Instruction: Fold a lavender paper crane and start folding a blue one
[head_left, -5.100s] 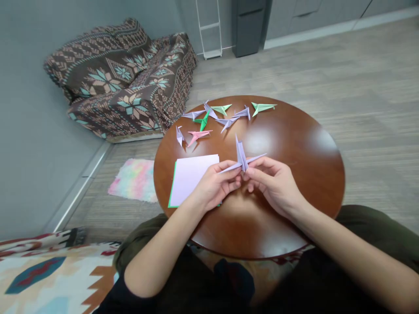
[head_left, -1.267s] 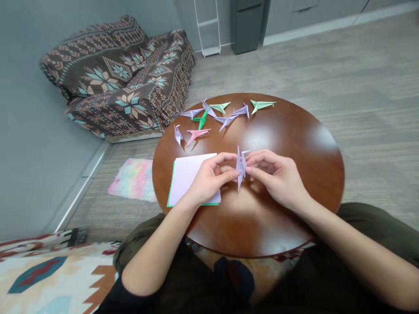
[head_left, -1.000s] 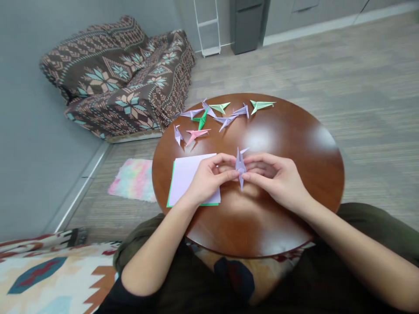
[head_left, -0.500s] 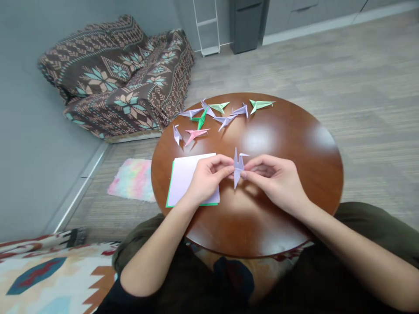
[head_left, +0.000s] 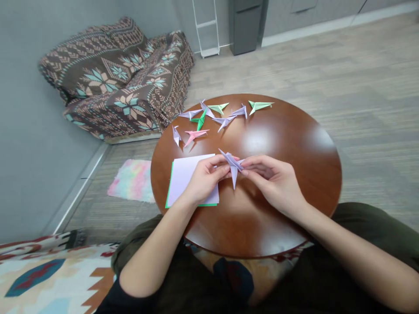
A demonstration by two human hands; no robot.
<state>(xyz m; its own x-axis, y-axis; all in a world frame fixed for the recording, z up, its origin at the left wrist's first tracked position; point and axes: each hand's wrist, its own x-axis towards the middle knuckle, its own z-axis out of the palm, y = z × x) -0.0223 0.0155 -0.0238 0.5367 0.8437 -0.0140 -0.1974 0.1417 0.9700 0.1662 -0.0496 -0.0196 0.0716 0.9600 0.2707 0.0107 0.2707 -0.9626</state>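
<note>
Black sleeve; dark olive trousers

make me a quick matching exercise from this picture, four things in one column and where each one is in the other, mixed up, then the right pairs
Things
1. pink figure
2. paper stack
3. lilac figure nearest the camera
4. fluffy mat

Places
A. held in the fingers of the left hand and right hand
B. on the floor
C. on the table, close to the dark green figure
D. flat on the table, partly hidden by the left hand

Right pairs: 1-C, 2-D, 3-A, 4-B
</note>
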